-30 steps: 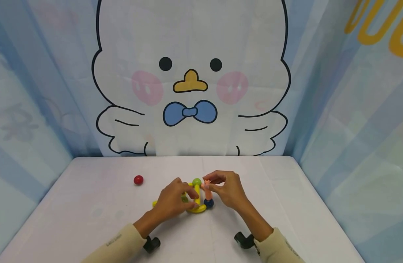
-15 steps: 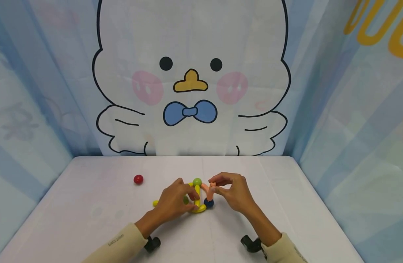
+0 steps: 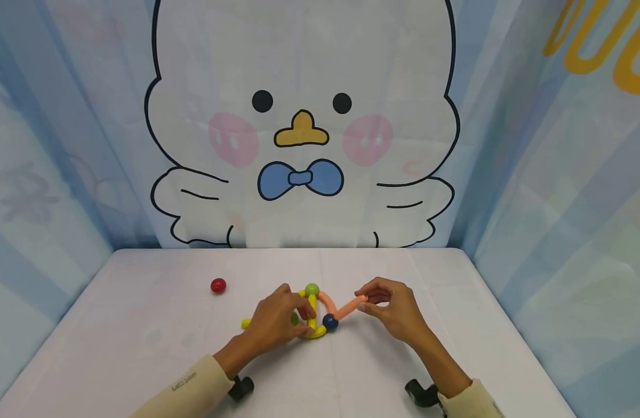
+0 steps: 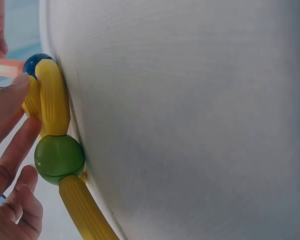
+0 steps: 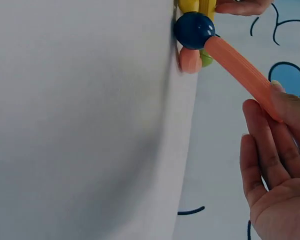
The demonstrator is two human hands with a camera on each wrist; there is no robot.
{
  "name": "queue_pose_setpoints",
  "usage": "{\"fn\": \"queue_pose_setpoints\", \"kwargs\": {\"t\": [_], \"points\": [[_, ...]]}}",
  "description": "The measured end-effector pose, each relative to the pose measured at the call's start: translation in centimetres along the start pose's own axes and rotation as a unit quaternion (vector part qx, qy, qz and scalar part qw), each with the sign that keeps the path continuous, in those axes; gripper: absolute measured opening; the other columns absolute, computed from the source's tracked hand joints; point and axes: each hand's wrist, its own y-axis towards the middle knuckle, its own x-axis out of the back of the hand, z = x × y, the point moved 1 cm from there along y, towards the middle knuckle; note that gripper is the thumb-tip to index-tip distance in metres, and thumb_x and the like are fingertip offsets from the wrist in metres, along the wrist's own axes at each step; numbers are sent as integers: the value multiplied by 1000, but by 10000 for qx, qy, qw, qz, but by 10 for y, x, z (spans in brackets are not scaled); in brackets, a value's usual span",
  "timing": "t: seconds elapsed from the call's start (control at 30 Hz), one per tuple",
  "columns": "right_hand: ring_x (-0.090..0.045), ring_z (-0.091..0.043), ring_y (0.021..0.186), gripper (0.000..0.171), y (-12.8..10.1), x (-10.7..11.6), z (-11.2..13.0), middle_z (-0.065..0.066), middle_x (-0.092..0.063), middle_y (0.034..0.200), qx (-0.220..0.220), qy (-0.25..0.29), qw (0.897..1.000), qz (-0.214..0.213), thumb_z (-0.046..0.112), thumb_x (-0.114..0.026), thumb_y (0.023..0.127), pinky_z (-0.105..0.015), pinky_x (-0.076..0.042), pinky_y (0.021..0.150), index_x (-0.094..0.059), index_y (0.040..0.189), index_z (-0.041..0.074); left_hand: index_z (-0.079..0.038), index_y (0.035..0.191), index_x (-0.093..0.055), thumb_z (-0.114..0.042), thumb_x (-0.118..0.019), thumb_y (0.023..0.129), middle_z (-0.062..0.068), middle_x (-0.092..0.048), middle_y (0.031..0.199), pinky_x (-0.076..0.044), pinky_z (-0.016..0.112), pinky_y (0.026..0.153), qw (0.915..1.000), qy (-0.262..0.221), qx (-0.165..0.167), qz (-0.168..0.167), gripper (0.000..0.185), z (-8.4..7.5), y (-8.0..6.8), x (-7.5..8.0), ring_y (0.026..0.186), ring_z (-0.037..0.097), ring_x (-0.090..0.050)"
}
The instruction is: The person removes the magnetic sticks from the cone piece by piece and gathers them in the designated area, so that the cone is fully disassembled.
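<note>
A toy build of ribbed yellow and orange sticks joined by balls sits mid-table. My right hand (image 3: 395,310) pinches the free end of an orange stick (image 5: 242,70) between thumb and fingertips. That stick slants up from a dark blue ball (image 3: 330,322), its other end against the ball. A curved orange stick (image 3: 327,301) runs from the blue ball toward a light green ball (image 3: 312,289). With thumb and fingers, my left hand (image 3: 278,315) holds a yellow stick (image 3: 312,306) standing up from the build. A second green ball (image 4: 60,157) links yellow sticks beneath this hand, partly hidden in the head view.
A loose red ball (image 3: 218,285) lies on the white table (image 3: 158,331), back left of the build. Behind the table hangs a cloth backdrop (image 3: 301,215) with a cartoon bird. Black wrist mounts (image 3: 421,393) stick out near both sleeves.
My right hand has moved right and slightly down, tipping the orange stick from upright to a rightward slant about the blue ball. My left hand has stayed nearly still.
</note>
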Motion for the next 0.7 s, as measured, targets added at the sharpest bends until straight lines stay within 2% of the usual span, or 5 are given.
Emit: {"fn": "queue_pose_setpoints", "kwargs": {"t": [0.23, 0.33, 0.43, 0.57, 0.7], "points": [[-76, -13, 91, 22, -2, 9, -14, -3, -82, 106, -169, -182, 9994, 239, 2, -87, 85, -25, -62, 85, -78, 102, 14, -25, 99, -82, -29, -94, 81, -13, -72, 87, -43, 23, 68, 10000, -7, 43, 6, 23, -1, 0, 1, 85, 7, -45], [-75, -13, 89, 21, -2, 11, -19, -3, -81, 103, -178, -394, 9985, 324, 0, -87, 85, -23, -61, 82, -79, 99, 13, -25, 99, -81, -29, -95, 81, -13, -72, 87, -43, 23, 68, 10000, -11, 27, 3, 22, 0, 0, 0, 85, 7, -45], [-74, -11, 89, 21, -2, 10, -24, 1, -80, 100, -235, -769, 9960, 400, 1, -87, 84, -23, -61, 84, -79, 96, 16, -25, 99, -81, -29, -95, 81, -13, -73, 87, -44, 22, 68, 10000, -13, 0, -4, 23, 0, 0, 0, 85, 7, -45], [-72, -9, 90, 25, -3, 6, -27, 7, -79, 94, -324, -1229, 9907, 486, -1, -88, 82, -35, -62, 92, -79, 91, 21, -25, 99, -81, -30, -95, 81, -13, -72, 87, -44, 22, 68, 10000, -19, 0, -2, 23, 0, 0, 0, 85, 7, -45], [-69, -10, 94, 28, -4, 2, -26, 10, -78, 89, -381, -1434, 9874, 550, -2, -89, 80, -50, -58, 101, -78, 88, 22, -25, 99, -81, -30, -94, 82, -12, -73, 87, -44, 22, 68, 10000, -32, -9, -16, 22, 0, 0, 1, 85, 7, -45]]}}
